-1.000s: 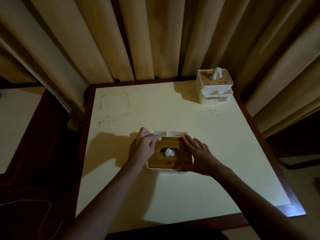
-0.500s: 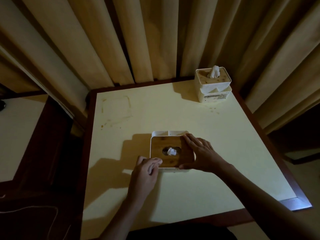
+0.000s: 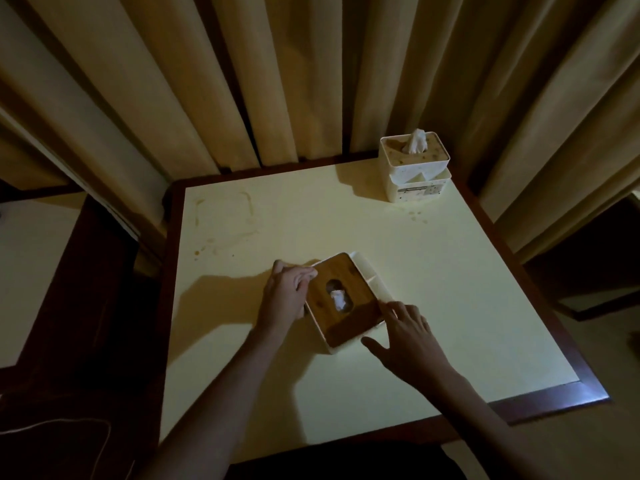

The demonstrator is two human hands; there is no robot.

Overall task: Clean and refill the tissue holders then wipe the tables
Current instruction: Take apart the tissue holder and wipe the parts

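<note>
White tissue holder with wooden lid, turned at an angle, mid-worktop; tissue tuft in lid slot. Left hand at holder's left edge, fingers curled on lid corner. Right hand at right near corner, fingers spread, tips touching lid edge. Second tissue holder at far right corner, near curtain. Brown stains at far left.

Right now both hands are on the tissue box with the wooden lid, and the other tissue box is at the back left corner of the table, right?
Not quite. In the head view the other tissue box sits at the back right corner of the table. The left hand and right hand are indeed on the tissue box with the wooden lid.
</note>
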